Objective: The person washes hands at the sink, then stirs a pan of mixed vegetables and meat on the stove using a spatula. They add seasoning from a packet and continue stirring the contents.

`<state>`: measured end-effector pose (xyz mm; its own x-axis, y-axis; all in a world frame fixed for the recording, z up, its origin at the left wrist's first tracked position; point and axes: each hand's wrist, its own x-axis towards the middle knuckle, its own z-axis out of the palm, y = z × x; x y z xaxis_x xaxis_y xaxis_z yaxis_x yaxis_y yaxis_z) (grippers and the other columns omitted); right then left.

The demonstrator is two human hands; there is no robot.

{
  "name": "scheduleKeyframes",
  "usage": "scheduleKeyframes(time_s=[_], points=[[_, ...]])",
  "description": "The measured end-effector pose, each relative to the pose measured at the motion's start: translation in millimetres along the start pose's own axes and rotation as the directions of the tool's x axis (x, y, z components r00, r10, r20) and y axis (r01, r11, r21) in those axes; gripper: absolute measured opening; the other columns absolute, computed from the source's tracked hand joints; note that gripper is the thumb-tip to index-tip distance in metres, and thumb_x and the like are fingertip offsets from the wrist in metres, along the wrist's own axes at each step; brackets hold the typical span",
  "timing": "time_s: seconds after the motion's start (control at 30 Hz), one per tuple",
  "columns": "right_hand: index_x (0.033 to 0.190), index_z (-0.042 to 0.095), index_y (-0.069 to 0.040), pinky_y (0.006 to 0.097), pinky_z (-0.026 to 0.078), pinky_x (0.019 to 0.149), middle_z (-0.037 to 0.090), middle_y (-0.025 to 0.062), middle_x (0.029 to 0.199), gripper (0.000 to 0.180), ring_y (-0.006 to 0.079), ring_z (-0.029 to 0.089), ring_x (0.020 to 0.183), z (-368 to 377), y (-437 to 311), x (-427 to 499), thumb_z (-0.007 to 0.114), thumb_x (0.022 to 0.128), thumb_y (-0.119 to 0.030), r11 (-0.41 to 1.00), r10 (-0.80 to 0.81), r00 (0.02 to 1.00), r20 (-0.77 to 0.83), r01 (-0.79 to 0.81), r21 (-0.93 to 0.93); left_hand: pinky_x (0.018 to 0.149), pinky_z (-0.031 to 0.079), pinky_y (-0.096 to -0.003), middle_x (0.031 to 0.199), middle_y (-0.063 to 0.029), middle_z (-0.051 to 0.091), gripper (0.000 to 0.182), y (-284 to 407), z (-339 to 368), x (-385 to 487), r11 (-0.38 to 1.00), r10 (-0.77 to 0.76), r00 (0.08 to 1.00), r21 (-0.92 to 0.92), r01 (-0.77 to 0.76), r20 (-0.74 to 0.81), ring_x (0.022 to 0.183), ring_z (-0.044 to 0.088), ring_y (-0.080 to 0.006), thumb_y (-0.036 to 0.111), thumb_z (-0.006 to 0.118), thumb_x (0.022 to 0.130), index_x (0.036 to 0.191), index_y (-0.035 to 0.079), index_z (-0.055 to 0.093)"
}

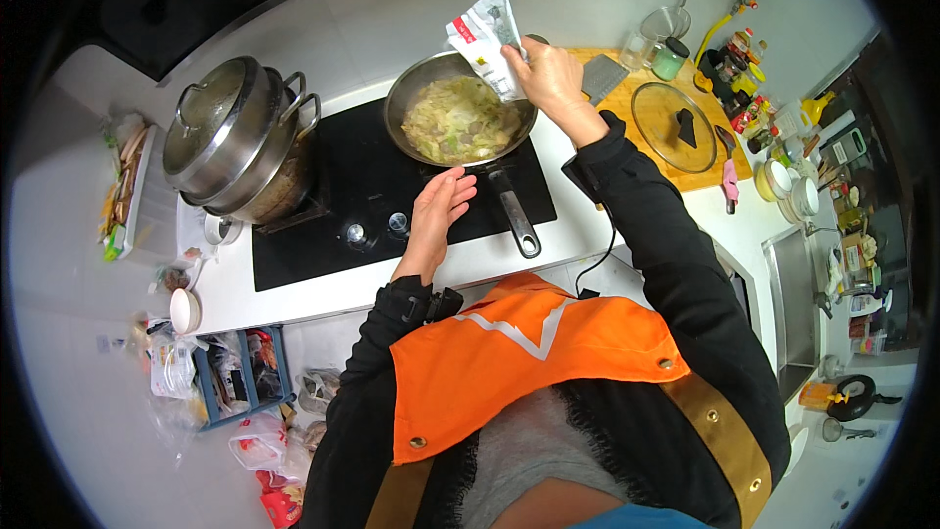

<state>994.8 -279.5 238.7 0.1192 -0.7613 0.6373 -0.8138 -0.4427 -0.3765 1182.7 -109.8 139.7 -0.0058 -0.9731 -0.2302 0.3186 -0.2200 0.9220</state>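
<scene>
My right hand [547,81] grips a white printed pouch [488,40], which is tilted over the right side of a frying pan [400,134]. Cooked, chopped vegetables [459,117], pale green and yellow, lie in the pan on the black cooktop [352,198]. The pan's black handle [518,217] points towards me. Whether anything falls from the pouch cannot be made out. My left hand [439,217] is held near the pan's front edge with its fingers apart and nothing in it.
A stacked steel steamer pot [220,132] stands on the left of the cooktop. On the right, a wooden board [653,110] bears a glass lid [674,127], a cleaver [604,77] and a jar with a green lower part [669,60]. Bottles, bowls and a sink [797,308] are further right.
</scene>
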Motion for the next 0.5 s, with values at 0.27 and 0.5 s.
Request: scheduleKeyframes(time_s=[0.27,0.5], points=[[0.096,0.073,-0.013,0.0487,0.050,0.060,0.067,0.0181,0.072,0.036,0.0399,0.065,0.070,8.9,2.5,9.2,0.059,0.093,-0.046,0.999,0.032,0.997,0.064,-0.030,-0.043,0.095,0.047,-0.0305,0.126,-0.0112,0.064,0.041,1.3,-12.5,-8.1,1.000,0.029,0.998,-0.007,-0.029,-0.054,0.112,0.062,-0.0161,0.032,0.044,0.105,0.135,0.005,0.053],[0.102,0.072,-0.001,0.0330,0.053,0.069,0.073,0.0096,0.084,0.032,0.0173,0.070,0.077,1.1,24.5,-19.2,0.063,0.095,-0.031,0.619,0.259,0.957,0.131,-0.269,0.738,0.094,0.050,-0.0317,0.128,-0.0145,0.063,0.042,20.1,-2.1,-8.9,0.998,0.070,0.997,0.001,-0.070,0.007,0.114,0.062,-0.0194,0.029,0.043,0.106,0.137,0.003,0.049]])
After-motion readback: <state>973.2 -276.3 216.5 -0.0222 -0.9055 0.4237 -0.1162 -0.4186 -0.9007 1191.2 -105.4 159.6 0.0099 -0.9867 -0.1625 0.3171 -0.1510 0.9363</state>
